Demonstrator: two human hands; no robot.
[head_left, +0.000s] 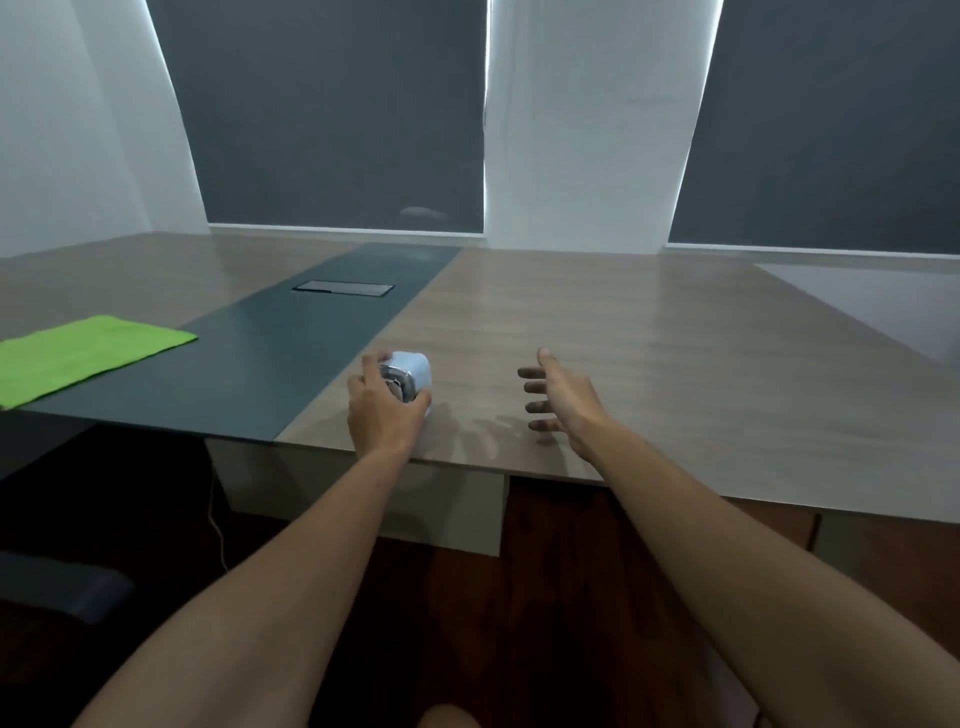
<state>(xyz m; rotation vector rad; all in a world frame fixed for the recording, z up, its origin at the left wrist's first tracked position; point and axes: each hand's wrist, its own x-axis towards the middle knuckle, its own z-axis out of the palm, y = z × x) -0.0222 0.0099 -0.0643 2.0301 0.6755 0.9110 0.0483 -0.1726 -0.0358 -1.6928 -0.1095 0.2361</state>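
Head view: our left hand grips one small white rounded box with a shiny metal face. Its fingers curl over the far left side, thumb on the near right corner. The hand hides the box's near left part. The box is at the wood-grain worktop, near the front edge, just right of the dark grey strip set into the top. We cannot tell if the box rests on the surface or is lifted.

Our right hand is empty, fingers straight and spread, palm facing left. It is above the worktop, near the box and apart from it.

Around:
- one flat bright green cloth, far left, well apart
- one black rectangular hatch in the strip
- two dark grey roller blinds behind
- one black chair armrest and one thin pale cable below the worktop
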